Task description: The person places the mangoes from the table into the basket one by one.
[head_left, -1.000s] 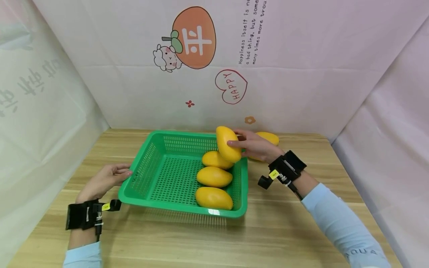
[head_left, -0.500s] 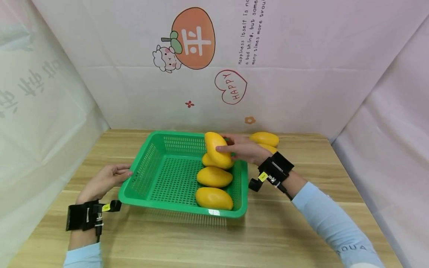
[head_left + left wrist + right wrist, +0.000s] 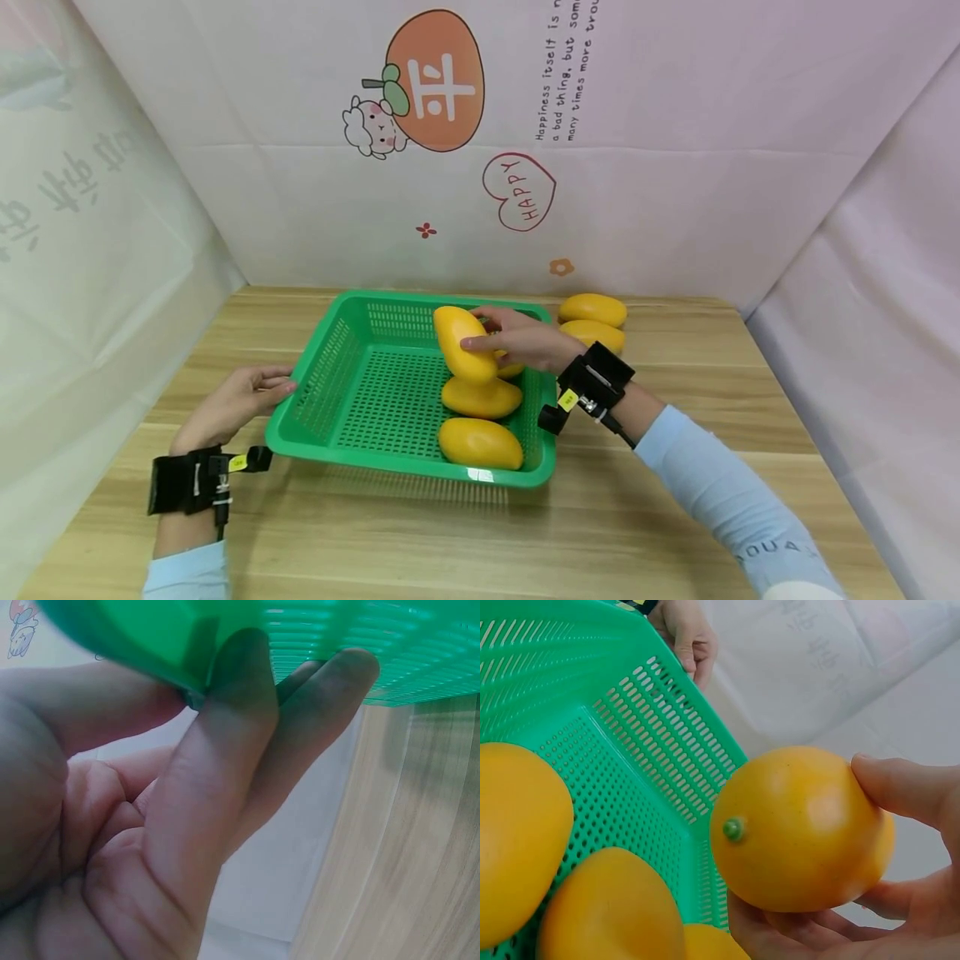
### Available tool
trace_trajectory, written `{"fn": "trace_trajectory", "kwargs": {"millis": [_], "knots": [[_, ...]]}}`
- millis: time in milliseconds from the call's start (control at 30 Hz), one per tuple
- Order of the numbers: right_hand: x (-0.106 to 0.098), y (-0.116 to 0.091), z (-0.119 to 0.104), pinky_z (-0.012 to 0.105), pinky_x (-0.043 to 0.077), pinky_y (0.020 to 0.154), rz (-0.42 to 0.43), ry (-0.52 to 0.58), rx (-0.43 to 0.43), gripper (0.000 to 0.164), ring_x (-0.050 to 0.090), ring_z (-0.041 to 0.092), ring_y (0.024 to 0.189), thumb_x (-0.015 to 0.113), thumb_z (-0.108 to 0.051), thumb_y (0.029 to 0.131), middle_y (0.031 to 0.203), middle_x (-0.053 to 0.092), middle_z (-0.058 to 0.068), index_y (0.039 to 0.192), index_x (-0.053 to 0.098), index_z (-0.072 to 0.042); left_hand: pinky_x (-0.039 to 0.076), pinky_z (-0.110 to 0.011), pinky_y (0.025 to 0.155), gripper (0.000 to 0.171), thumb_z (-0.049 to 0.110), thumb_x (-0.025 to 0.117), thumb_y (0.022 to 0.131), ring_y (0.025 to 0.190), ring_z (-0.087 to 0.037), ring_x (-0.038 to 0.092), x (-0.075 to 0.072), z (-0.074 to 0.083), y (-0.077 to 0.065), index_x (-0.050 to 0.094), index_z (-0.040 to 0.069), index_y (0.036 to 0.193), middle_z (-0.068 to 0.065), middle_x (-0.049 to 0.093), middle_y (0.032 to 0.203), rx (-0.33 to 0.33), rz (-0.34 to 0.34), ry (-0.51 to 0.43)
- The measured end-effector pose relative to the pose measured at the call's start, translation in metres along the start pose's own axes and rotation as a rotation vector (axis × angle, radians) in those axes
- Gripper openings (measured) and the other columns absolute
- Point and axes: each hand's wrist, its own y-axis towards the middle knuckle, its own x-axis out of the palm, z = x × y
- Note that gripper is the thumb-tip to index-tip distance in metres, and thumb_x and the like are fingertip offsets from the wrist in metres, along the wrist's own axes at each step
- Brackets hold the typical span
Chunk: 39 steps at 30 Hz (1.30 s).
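mango (image 3: 456, 343) hangs tilted over the basket's right half, gripped between thumb and fingers of the right hand (image 3: 521, 340). its rounded, smooth skin could slip if that grip loosens, and a drop might bruise it. below lie a near mango (image 3: 480, 442), a middle mango (image 3: 482, 401) and a far mango (image 3: 512, 368), lined up by the basket's right edge; whether the held one touches any is unclear. set on those curved backs, it would probably roll toward the bare left side. the left hand (image 3: 232, 407) holds the left rim of the basket (image 3: 386, 396); an uneven lift there could slide the row. past the right edge, two loose mangoes (image 3: 592, 309) sit near the table's (image 3: 622, 533) far edge, where a careless wrist might nudge them.
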Motion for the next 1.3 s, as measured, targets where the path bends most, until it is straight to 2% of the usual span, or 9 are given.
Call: {"fn": "trace_trajectory", "kwargs": {"millis": [233, 400, 567, 767, 867, 967, 1100, 1300], "knots": [[0.008, 0.004, -0.001, 0.035, 0.053, 0.081, 0.006, -0.049, 0.039, 0.065, 0.054, 0.025, 0.103, 0.070, -0.032, 0.084, 0.126, 0.047, 0.009, 0.140, 0.037, -0.023, 0.055, -0.029, 0.083, 0.054, 0.026, 0.051, 0.097, 0.096, -0.012, 0.065, 0.001, 0.003, 0.002, 0.038, -0.009, 0.136, -0.026, 0.060, 0.118, 0.010, -0.001, 0.017], [0.011, 0.004, -0.001, 0.036, 0.054, 0.079, -0.007, -0.075, 0.034, 0.062, 0.054, 0.025, 0.102, 0.069, -0.031, 0.085, 0.124, 0.049, 0.008, 0.139, 0.039, -0.022, 0.055, -0.029, 0.083, 0.056, 0.027, 0.051, 0.097, 0.097, -0.009, 0.065, 0.002, 0.007, 0.003, 0.037, -0.010, 0.137, -0.027, 0.058, 0.120, 0.008, 0.001, 0.031], [0.016, 0.002, -0.004, 0.037, 0.055, 0.080, -0.037, -0.066, 0.024, 0.065, 0.055, 0.025, 0.101, 0.069, -0.028, 0.086, 0.126, 0.048, 0.009, 0.142, 0.036, -0.019, 0.055, -0.029, 0.083, 0.054, 0.027, 0.051, 0.097, 0.096, -0.011, 0.065, 0.004, 0.009, 0.004, 0.039, -0.010, 0.135, -0.026, 0.059, 0.118, 0.004, -0.001, 0.034], [0.022, 0.006, -0.003, 0.039, 0.055, 0.083, -0.079, -0.069, 0.023, 0.067, 0.058, 0.025, 0.100, 0.069, -0.027, 0.085, 0.126, 0.048, 0.010, 0.143, 0.035, -0.020, 0.055, -0.030, 0.084, 0.057, 0.028, 0.049, 0.098, 0.098, -0.003, 0.062, 0.005, 0.010, 0.002, 0.036, -0.011, 0.137, -0.029, 0.055, 0.123, 0.004, 0.013, 0.072], [0.024, 0.012, 0.000, 0.038, 0.055, 0.082, -0.105, -0.093, 0.021, 0.067, 0.058, 0.024, 0.099, 0.071, -0.029, 0.083, 0.124, 0.050, 0.010, 0.141, 0.038, -0.022, 0.055, -0.031, 0.084, 0.058, 0.030, 0.049, 0.098, 0.101, -0.009, 0.062, 0.005, 0.008, 0.000, 0.036, -0.011, 0.137, -0.029, 0.054, 0.125, -0.004, 0.019, 0.089], [0.027, 0.016, 0.002, 0.034, 0.055, 0.078, -0.123, -0.122, 0.027, 0.068, 0.058, 0.023, 0.095, 0.072, -0.031, 0.082, 0.120, 0.052, 0.009, 0.141, 0.039, -0.025, 0.055, -0.031, 0.084, 0.059, 0.031, 0.049, 0.098, 0.102, -0.010, 0.062, 0.005, 0.008, -0.003, 0.036, -0.010, 0.137, -0.029, 0.053, 0.126, -0.006, 0.018, 0.095], [0.031, 0.019, -0.001, 0.033, 0.055, 0.076, -0.159, -0.149, 0.023, 0.064, 0.057, 0.022, 0.092, 0.071, -0.032, 0.083, 0.115, 0.055, 0.010, 0.139, 0.042, -0.024, 0.055, -0.030, 0.083, 0.058, 0.031, 0.049, 0.098, 0.098, -0.002, 0.062, 0.005, 0.007, -0.004, 0.036, -0.010, 0.138, -0.029, 0.055, 0.124, 0.000, 0.015, 0.091], [0.036, 0.022, -0.001, 0.034, 0.055, 0.077, -0.218, -0.154, 0.012, 0.057, 0.056, 0.022, 0.092, 0.069, -0.027, 0.086, 0.113, 0.056, 0.010, 0.137, 0.046, -0.019, 0.056, -0.029, 0.081, 0.060, 0.031, 0.048, 0.098, 0.097, -0.005, 0.063, 0.006, 0.007, -0.007, 0.034, -0.011, 0.138, -0.029, 0.054, 0.124, -0.006, 0.025, 0.098]]}}
